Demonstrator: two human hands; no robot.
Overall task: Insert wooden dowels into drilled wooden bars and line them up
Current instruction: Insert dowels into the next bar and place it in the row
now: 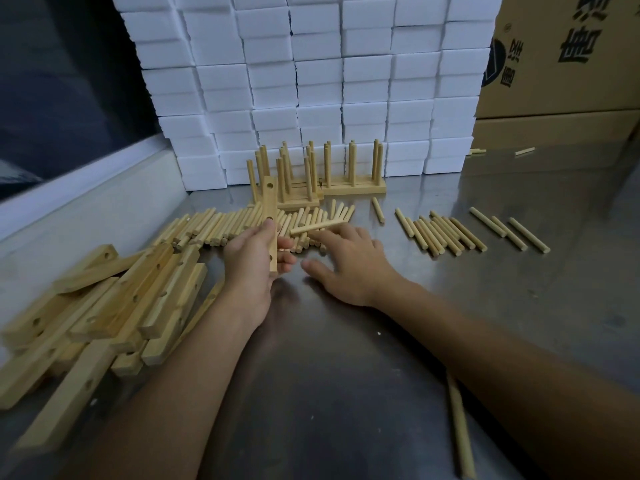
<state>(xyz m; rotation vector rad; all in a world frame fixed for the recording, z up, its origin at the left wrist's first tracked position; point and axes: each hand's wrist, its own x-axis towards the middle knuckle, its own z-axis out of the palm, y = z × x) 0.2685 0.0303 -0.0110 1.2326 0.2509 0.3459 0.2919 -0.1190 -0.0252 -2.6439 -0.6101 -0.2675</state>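
Observation:
My left hand (254, 252) grips a drilled wooden bar (269, 206), held on end above the steel table, its holes facing right. My right hand (349, 259) lies spread over the heap of loose dowels (221, 225), fingertips on one dowel (318, 226) that lies crosswise on the heap. Whether that dowel is pinched or only touched I cannot tell. Behind the heap stand finished bars with upright dowels (353, 174), side by side. A pile of empty drilled bars (114, 306) lies at the left.
More dowels (443, 233) lie in a row at the right, three others (509, 232) farther right. One long dowel (459, 431) sits near my right forearm. White foam blocks (311, 81) are stacked at the back, cardboard boxes (561, 64) at the back right.

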